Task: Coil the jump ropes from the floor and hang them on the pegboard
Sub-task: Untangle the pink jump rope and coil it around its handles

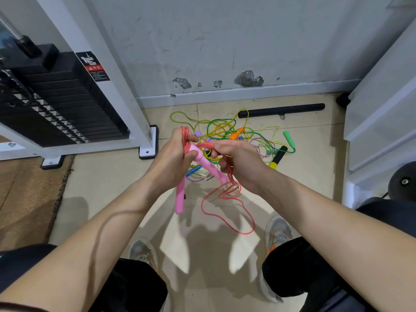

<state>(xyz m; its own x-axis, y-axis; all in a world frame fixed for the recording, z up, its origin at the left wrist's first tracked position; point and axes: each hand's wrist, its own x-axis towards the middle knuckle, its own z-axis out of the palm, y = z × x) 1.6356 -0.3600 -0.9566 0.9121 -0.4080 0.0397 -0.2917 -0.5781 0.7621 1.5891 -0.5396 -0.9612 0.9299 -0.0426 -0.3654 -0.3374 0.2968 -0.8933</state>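
Note:
My left hand (174, 154) grips a bundle of red cord loops together with the pink handles (210, 168) of a red jump rope. One pink handle (179, 199) hangs down below that hand. My right hand (238, 163) pinches the red cord just to the right, wrapping it across the bundle. The loose end of the red cord (227, 212) trails in loops to the floor. Behind my hands lies a tangled pile of jump ropes (227, 131) in yellow, green, purple and blue, with an orange handle (236, 134), a green handle (289, 139) and a black-and-yellow handle (278, 157). No pegboard is in view.
A weight-stack machine (63, 102) with a white frame stands at the left, its foot (147, 152) close to the pile. A black bar (281, 110) lies by the scuffed wall. White furniture (382, 113) rises at the right. My shoes (278, 230) rest on the tiled floor.

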